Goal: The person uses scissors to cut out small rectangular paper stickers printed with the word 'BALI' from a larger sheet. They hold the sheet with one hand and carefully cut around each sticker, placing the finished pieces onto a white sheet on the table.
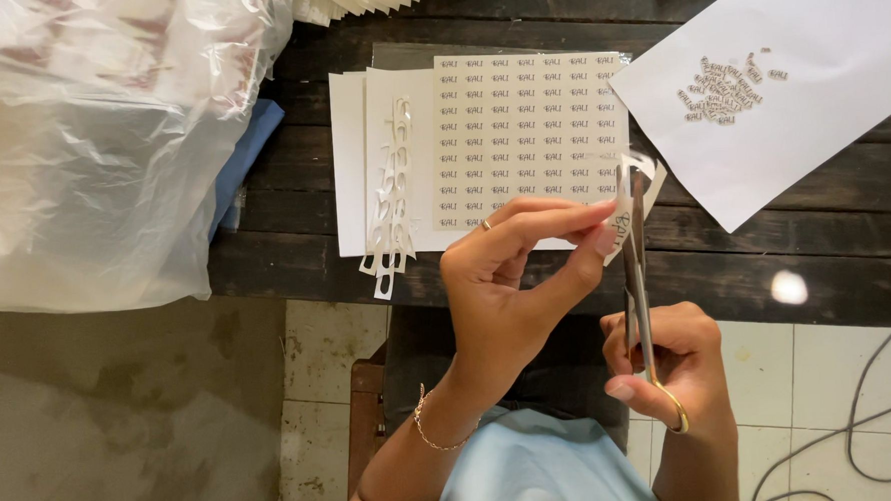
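Left hand (512, 278) pinching a small paper label strip (624, 208) above the table edge; right hand (670, 356) closed on gold-handled scissors (637, 272). Light, flimsy, easily torn; best gripped beside the cut. Beyond: printed label sheet (531, 137), cut labels pile (724, 90).

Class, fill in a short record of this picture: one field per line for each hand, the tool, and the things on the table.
left hand: pinches a paper strip between thumb and forefinger
right hand: holds scissors, blades at the strip
table: dark wooden planks
sticker sheet: rows of small printed labels, on white sheets
cut labels: small pile on a white paper
scrap strip: paper with holes cut out
plastic bag: clear, on the left
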